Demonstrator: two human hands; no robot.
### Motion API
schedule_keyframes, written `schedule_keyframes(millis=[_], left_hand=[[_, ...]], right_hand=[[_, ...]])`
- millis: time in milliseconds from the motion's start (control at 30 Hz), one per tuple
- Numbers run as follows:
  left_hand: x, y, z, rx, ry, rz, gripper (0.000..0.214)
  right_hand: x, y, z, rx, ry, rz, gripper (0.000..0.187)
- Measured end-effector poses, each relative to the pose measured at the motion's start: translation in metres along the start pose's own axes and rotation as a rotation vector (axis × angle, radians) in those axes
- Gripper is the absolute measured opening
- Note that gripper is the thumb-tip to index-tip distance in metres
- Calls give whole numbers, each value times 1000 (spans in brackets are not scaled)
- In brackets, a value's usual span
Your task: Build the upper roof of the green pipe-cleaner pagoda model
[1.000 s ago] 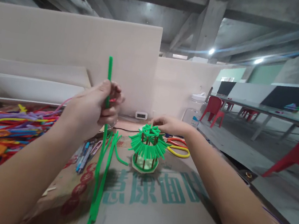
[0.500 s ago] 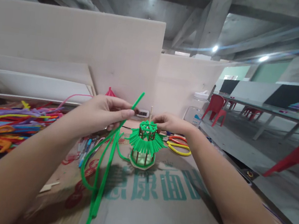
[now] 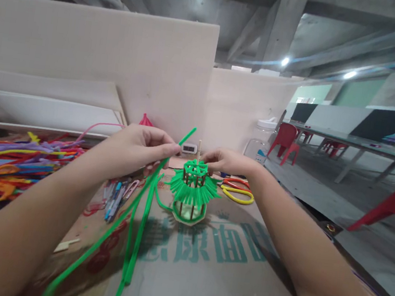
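Sprawling across the far left of the counter (image 3: 321,232) is a heap of pipe cleaners (image 3: 6,166) in red, yellow, orange and purple, with pale boards (image 3: 51,99) leaning against the partition behind it. Just right of the heap a few pens (image 3: 115,195) lie on the cardboard sheet (image 3: 224,277) that covers the work surface, which has large green characters printed on it.

My left hand (image 3: 135,152) is above the pens, closed, thumb and fingertips pinching a long green pipe cleaner (image 3: 121,212). Its short upper end pokes up to the right past my fingertips, and the long lower end slants down to the left, towards me. Beside it, a few loose green pipe cleaners (image 3: 139,230) lie flat on the cardboard.

Near the middle stands a small pavilion model (image 3: 193,191), upright on the cardboard, with a fringed green roof on brown posts and a thin wooden stick (image 3: 199,146) rising from its top. A small white clock (image 3: 188,148) sits behind it by the partition.

My right hand (image 3: 230,162) is just right of the model's top, fingers curled, fingertips close to the stick; I cannot tell whether they grip anything. Under that wrist lie yellow and orange loops (image 3: 238,194). Further right a clear plastic jar (image 3: 262,142) stands by the partition, and red chairs (image 3: 286,140) stand beyond it.
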State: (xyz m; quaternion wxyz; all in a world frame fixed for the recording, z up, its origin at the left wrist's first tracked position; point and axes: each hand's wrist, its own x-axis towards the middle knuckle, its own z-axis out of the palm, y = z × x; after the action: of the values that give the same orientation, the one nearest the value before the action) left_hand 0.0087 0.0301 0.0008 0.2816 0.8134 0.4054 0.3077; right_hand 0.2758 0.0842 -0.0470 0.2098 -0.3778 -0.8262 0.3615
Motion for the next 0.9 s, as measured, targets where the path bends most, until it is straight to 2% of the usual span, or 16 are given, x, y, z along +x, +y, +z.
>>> schedule_keyframes(millis=[100, 367, 767, 900], left_hand=[[-3, 2, -1, 74, -26, 22, 37], [-12, 12, 8, 50, -75, 106, 30], [-11, 11, 10, 93, -36, 159, 21], [-10, 13, 13, 153, 35, 170, 19]], right_hand=[[-9, -13, -4, -86, -20, 2, 21], [-30, -49, -1, -341, 29, -73, 24], [-37, -65, 6, -456, 87, -106, 25], [-41, -67, 4, -554, 122, -161, 26]])
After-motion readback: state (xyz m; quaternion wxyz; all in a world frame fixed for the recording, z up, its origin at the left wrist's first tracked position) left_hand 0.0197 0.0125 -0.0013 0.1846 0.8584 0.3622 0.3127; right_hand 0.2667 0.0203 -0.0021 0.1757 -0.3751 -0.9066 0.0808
